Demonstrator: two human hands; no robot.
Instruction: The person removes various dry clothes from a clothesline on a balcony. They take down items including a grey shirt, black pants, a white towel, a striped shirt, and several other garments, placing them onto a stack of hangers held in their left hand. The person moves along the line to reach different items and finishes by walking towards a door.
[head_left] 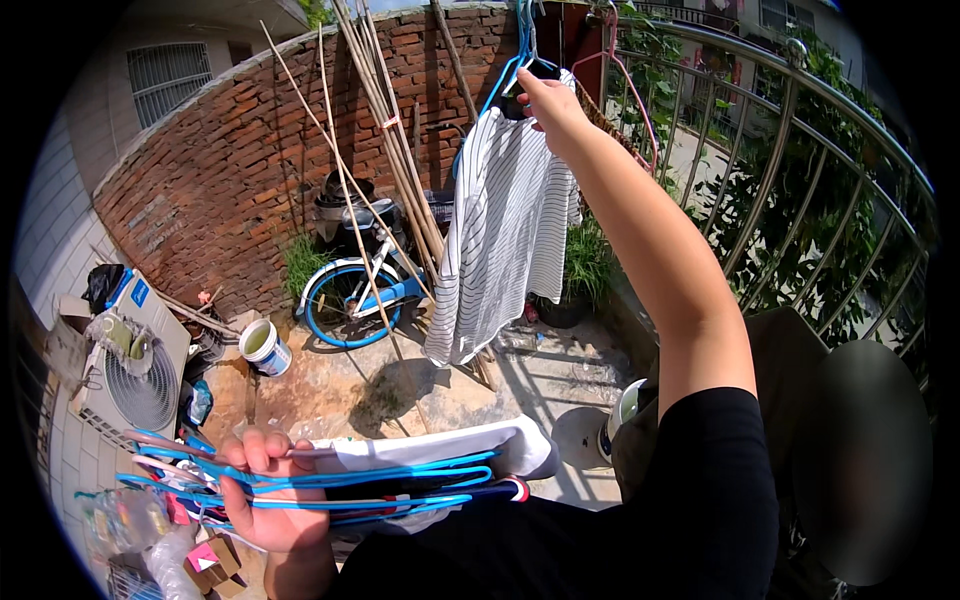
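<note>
My right hand (548, 105) is raised at the far top, its fingers closed on a white clothes hanger (512, 82). From that hanger hangs a white shirt (505, 230) with thin dark stripes, falling well above the ground. Blue hangers (523, 35) hang just above and beside it. Low in front of me, my left hand (275, 490) is wrapped round a bunch of blue clothes hangers (400, 476), with a few pinkish ones among them. White and dark clothes (440, 445) lie along this bunch, partly hidden by the hangers and my arm.
A metal railing (770, 165) with climbing plants runs along the right; a pink hanger (635, 100) hangs nearby. Bamboo poles (385, 130) lean on the brick wall (200, 210) behind a blue-wheeled bicycle (352, 303). A bucket (264, 348) and an air-conditioner unit (140, 355) stand left.
</note>
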